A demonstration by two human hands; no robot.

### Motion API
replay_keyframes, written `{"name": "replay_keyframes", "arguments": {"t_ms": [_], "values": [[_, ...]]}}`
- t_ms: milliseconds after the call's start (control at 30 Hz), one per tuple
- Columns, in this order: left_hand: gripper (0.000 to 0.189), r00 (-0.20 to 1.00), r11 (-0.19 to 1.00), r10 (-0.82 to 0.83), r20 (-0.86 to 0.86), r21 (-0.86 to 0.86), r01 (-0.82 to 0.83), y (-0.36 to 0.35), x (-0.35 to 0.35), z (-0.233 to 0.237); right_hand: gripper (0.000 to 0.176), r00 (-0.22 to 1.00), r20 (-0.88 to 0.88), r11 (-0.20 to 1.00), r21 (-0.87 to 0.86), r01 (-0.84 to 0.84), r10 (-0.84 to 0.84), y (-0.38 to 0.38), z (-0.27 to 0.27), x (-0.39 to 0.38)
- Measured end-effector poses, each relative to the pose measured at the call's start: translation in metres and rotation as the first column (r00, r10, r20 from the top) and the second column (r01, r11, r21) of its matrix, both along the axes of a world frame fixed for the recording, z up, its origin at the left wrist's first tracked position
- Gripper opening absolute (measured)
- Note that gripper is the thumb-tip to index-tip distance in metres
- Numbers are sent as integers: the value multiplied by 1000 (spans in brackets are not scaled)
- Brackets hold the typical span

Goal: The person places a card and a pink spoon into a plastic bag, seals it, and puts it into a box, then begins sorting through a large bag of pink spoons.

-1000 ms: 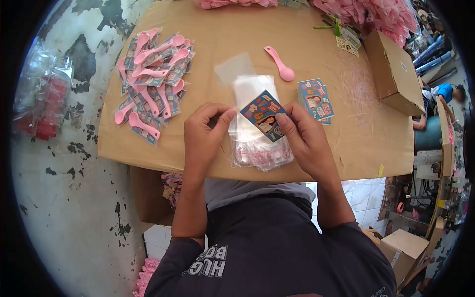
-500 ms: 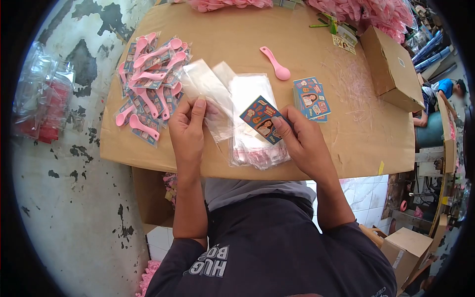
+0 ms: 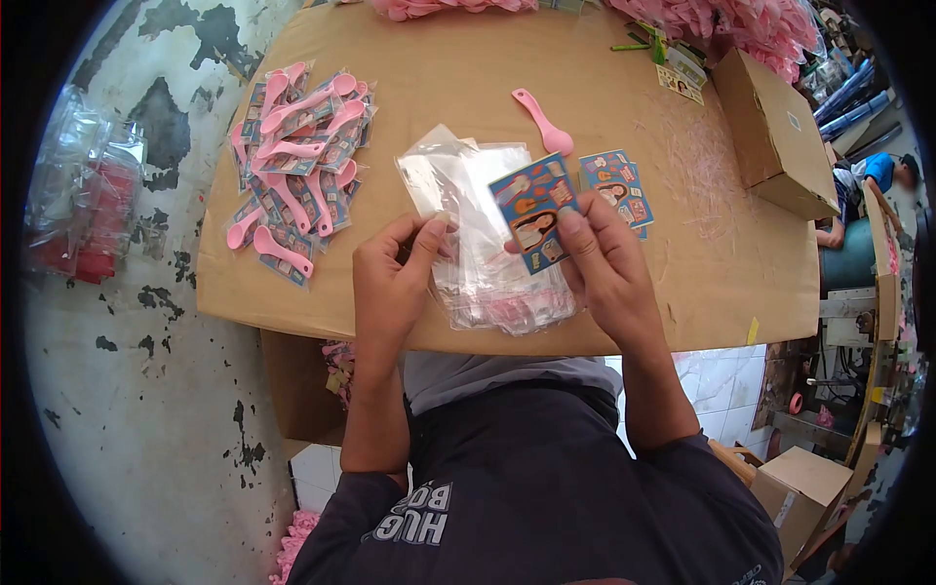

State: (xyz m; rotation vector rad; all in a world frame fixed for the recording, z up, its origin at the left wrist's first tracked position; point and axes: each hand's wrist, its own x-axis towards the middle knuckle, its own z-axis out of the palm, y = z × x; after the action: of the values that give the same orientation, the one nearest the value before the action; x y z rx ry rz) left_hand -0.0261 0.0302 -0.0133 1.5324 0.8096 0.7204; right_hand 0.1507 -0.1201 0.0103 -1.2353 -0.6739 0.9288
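My left hand (image 3: 398, 273) pinches the edge of a clear plastic bag (image 3: 426, 171), held over a stack of similar bags (image 3: 507, 292). Between the thumb and fingers of my right hand (image 3: 609, 263) is a blue printed card (image 3: 531, 210), tilted beside the bag. Just behind that hand lies a stack of the same cards (image 3: 624, 185). A single pink spoon (image 3: 543, 122) rests on the table beyond the held card. To the left is a heap of bagged pink spoons with cards (image 3: 297, 161).
Brown paper covers the table (image 3: 439, 78). A cardboard box (image 3: 775, 136) stands at the right edge, with pink items (image 3: 721, 29) piled behind it. Plastic packs (image 3: 83, 185) lie at the far left. Another person (image 3: 868, 180) is at the far right.
My left hand has moved right with the plastic bag, bringing it over the bag stack. The card in my right hand has turned more upright and shifted slightly right.
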Motion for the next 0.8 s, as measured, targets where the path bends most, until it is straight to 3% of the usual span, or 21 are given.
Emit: {"name": "replay_keyframes", "arguments": {"t_ms": [67, 100, 167, 267, 300, 333, 367, 467, 500, 567, 633, 700, 800], "values": [[26, 999, 1000, 1, -34, 30, 0, 1, -1, -1, 26, 970, 242, 997, -73, -15, 32, 2, -5, -4], [25, 998, 998, 2, -66, 61, 2, 1, -2, -1, 26, 970, 242, 997, -76, -14, 32, 2, -7, -4], [25, 997, 996, 25, -66, 83, -20, 3, -3, -4, 27, 881, 465, 985, -174, 0, 82, 2, -9, -5], [26, 992, 987, 128, -22, 96, -125, 9, -7, -8, 28, 855, 510, 979, -202, 20, 88, 1, -3, -7], [26, 979, 976, 202, 18, 81, -203, 13, -9, -10, 28, 856, 510, 979, -201, 20, 87, 1, -1, -7], [23, 977, 981, 175, 126, 67, -184, 21, -11, -12, 28, 854, 513, 978, -209, 19, 93, 1, 0, -7], [23, 977, 981, 175, 126, 68, -184, 23, -12, -13, 28, 852, 515, 976, -217, 18, 99, 1, 1, -7], [19, 841, 973, 164, 515, -227, -50, 23, -13, -4, 26, 863, 506, 996, -81, 48, 0, 2, -13, -6], [19, 840, 973, 168, 515, -225, -57, 20, -12, -1, 26, 863, 506, 996, -79, 41, 5, 1, -11, -6], [22, 772, 920, 231, 592, -390, 23, 11, -4, 6, 21, 946, 315, 992, -72, 104, -77, -1, -6, -7], [25, 766, 914, 229, 601, -404, 44, 10, 0, 3, 19, 948, 298, 991, -40, 131, -113, -2, -7, -5], [27, 758, 906, 222, 614, -418, 73, 7, 7, 3, 21, 932, 362, 989, -135, 64, -11, -7, -7, 0], [29, 759, 923, 223, 612, -383, 38, -2, 18, 5, 21, 942, 326, 994, -101, -49, 79, -9, -6, -3]]}}
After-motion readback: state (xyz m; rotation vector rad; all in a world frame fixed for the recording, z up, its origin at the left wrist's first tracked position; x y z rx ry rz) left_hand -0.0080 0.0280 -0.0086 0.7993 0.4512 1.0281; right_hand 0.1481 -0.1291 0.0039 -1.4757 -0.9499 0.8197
